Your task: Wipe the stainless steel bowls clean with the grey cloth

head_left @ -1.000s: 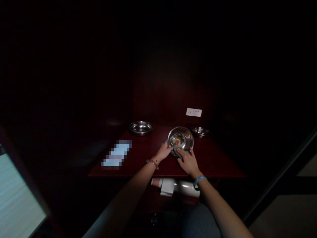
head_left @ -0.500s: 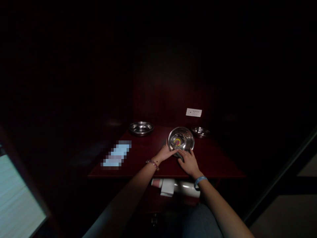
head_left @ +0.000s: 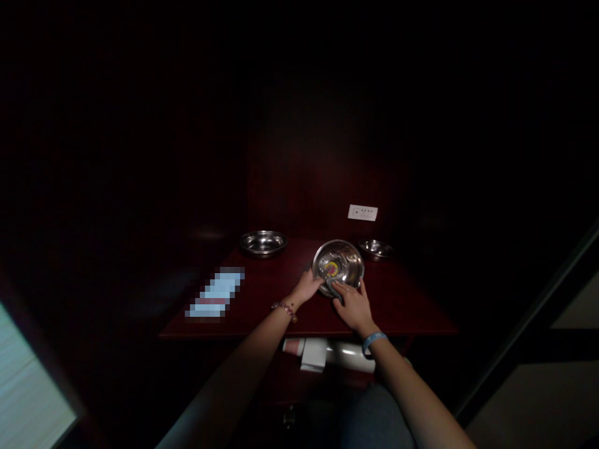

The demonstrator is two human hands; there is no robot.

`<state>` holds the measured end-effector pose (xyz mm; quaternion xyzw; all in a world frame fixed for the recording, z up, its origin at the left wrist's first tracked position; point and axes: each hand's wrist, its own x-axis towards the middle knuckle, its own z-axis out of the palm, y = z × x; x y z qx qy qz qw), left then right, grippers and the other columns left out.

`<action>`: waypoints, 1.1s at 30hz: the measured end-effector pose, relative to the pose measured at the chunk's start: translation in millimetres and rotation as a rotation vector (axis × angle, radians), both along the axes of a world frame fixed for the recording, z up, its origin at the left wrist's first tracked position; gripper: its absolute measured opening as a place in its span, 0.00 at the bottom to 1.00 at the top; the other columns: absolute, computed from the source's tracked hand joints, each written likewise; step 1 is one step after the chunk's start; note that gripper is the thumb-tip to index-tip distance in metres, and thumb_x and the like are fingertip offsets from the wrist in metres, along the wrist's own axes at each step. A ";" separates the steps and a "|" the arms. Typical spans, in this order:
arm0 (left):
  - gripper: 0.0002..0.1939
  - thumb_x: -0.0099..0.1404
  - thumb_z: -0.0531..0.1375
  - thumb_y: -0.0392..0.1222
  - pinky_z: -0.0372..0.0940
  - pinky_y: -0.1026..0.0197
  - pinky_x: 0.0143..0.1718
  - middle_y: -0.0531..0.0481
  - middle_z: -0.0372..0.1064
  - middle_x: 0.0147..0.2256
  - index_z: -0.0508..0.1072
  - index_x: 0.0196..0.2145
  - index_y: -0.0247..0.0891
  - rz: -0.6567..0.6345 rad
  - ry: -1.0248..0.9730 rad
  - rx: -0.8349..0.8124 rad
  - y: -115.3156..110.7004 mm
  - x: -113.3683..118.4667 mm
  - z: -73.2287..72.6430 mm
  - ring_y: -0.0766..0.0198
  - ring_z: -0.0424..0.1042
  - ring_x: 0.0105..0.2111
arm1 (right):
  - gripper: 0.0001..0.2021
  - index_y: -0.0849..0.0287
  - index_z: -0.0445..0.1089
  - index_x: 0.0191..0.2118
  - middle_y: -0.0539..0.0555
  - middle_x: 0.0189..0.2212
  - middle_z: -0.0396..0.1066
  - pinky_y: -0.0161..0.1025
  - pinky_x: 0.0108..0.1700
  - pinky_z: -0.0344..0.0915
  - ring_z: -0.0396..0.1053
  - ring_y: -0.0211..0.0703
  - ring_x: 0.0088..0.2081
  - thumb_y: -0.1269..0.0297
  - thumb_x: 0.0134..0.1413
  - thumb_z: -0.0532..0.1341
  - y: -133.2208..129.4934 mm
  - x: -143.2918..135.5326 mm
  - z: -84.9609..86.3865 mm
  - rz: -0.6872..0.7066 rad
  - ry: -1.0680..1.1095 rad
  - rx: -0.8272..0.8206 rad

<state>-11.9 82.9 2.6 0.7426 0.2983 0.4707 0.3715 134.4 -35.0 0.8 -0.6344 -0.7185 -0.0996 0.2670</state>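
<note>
Gripping a shiny metal bowl (head_left: 349,265) by its near left rim with the left hand (head_left: 305,288), thumb over the edge and other fingers partly hidden behind. Holding a grey cloth (head_left: 332,287) under the right fingers, with that right hand (head_left: 355,307) pressed against the bowl's near inner wall. Tilting the bowl towards the wrists, over a dark red table (head_left: 262,299), with a yellow sticker (head_left: 332,269) just past the fingertips. Seeing, beyond the left fingers and leftward, a wide metal dish (head_left: 263,252); beyond the right fingers and rightward, a smaller bowl (head_left: 377,251); farther back, above the fingers, a white socket (head_left: 362,212); below them, under the tabletop, a long white tube (head_left: 350,357).
</note>
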 end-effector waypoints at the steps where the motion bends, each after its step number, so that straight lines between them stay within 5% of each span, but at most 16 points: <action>1: 0.22 0.56 0.59 0.34 0.66 0.51 0.53 0.44 0.75 0.47 0.70 0.50 0.35 0.011 0.006 -0.019 0.4 -0.1 0.7 0.54 0.73 0.47 | 0.21 0.50 0.66 0.57 0.52 0.56 0.69 0.53 0.68 0.25 0.64 0.43 0.58 0.62 0.59 0.53 0.1 -0.1 -0.3 -0.009 0.003 0.009; 6: 0.22 0.59 0.56 0.35 0.64 0.51 0.55 0.45 0.74 0.48 0.68 0.53 0.37 0.053 0.020 0.004 -1.9 -2.7 4.9 0.55 0.73 0.48 | 0.20 0.52 0.67 0.57 0.53 0.55 0.70 0.54 0.68 0.26 0.64 0.44 0.58 0.62 0.59 0.53 0.7 -0.2 -1.9 -0.038 0.013 0.025; 13: 0.33 0.62 0.59 0.48 0.65 0.51 0.53 0.37 0.69 0.52 0.50 0.60 0.36 -0.023 0.003 0.017 -12.3 -4.8 7.5 0.55 0.72 0.51 | 0.22 0.53 0.65 0.59 0.54 0.57 0.67 0.54 0.68 0.30 0.63 0.44 0.59 0.63 0.59 0.53 2.1 1.2 -2.1 -0.034 -0.006 -0.021; 19: 0.38 0.54 0.67 0.48 0.68 0.55 0.47 0.35 0.70 0.50 0.51 0.55 0.36 -0.114 0.096 0.040 -17.3 -5.1 5.2 0.54 0.74 0.47 | 0.23 0.55 0.63 0.60 0.55 0.59 0.66 0.53 0.68 0.31 0.63 0.46 0.59 0.62 0.59 0.53 3.4 2.5 -4.3 -0.028 0.015 -0.034; 33: 0.28 0.58 0.58 0.36 0.64 0.53 0.54 0.42 0.72 0.50 0.61 0.57 0.36 -0.019 0.046 0.128 -5.6 -4.3 2.7 0.56 0.72 0.49 | 0.24 0.49 0.60 0.62 0.52 0.57 0.68 0.52 0.68 0.26 0.65 0.43 0.58 0.61 0.59 0.53 -0.5 -0.6 -0.7 -0.015 -0.003 -0.019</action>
